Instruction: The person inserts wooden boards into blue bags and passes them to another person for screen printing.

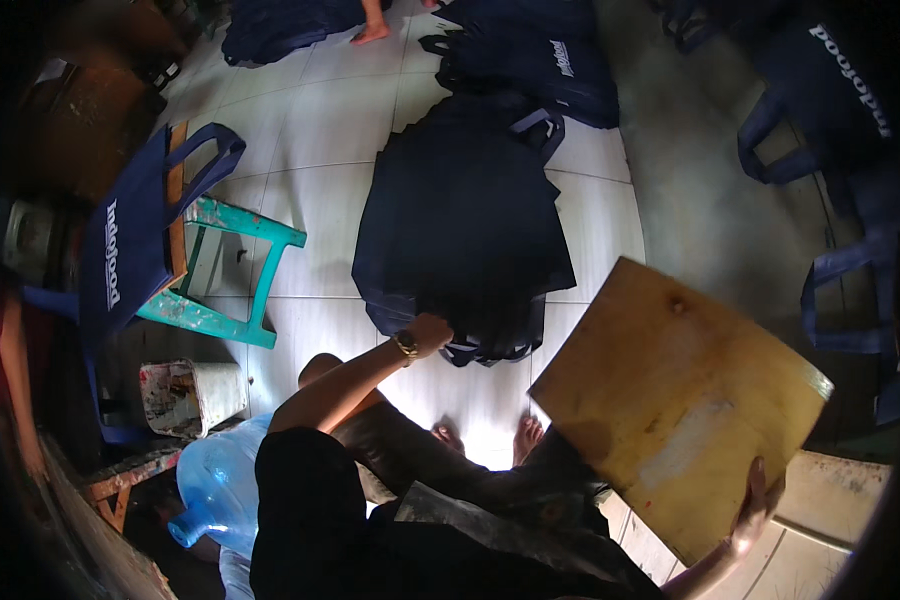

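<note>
Head view: right hand (pixel 750 518) clasps board (pixel 680 395) by its edge, likely for balance; left hand (pixel 431 334) (hold unclear) curls at bags (pixel 460 210).

Board (pixel 670 400) in right grip (pixel 755 512), left grip (pixel 430 334) at bags (pixel 460 215)

Head view, one item: wide fisheye, left of a head-worn pair; looks steeply down, facing forward over the wearer's lap (pixel 530 490), nearest, to the dark bag pile (pixel 460 220) and tiled floor (pixel 310 230) beyond.
</note>
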{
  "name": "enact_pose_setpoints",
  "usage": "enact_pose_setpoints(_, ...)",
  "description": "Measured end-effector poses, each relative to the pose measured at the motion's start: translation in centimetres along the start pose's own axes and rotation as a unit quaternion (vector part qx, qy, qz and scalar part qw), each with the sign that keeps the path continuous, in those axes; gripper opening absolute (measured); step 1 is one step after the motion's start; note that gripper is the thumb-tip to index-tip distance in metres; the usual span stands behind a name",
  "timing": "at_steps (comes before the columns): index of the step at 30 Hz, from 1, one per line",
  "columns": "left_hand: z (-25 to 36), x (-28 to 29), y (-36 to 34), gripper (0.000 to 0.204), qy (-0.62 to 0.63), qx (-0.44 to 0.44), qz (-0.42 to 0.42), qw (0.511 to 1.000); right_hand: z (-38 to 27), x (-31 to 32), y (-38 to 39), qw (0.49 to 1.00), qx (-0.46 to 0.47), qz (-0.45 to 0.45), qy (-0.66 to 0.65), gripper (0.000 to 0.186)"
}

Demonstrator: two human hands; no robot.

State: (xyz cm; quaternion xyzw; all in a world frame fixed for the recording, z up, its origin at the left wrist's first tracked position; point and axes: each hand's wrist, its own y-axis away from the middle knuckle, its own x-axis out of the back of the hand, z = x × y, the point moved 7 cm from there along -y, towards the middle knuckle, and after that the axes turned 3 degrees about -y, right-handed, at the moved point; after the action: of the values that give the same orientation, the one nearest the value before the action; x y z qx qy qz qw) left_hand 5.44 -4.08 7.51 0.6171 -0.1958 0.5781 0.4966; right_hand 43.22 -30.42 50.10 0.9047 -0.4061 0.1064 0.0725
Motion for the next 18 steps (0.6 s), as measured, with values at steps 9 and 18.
enact_pose_setpoints(9,-2.5,16.4,5.1,0.028,0.488,0.048,0.165,0.856,12.2,-12.3,-2.3,0.929,-0.265,-0.235,-0.103,0.045)
enact_pose_setpoints(18,-14.2,-2.8,11.1,0.056,0.482,0.579,0.157,0.638,22.2,-17.8,-1.5,0.938,-0.217,-0.216,-0.161,0.048)
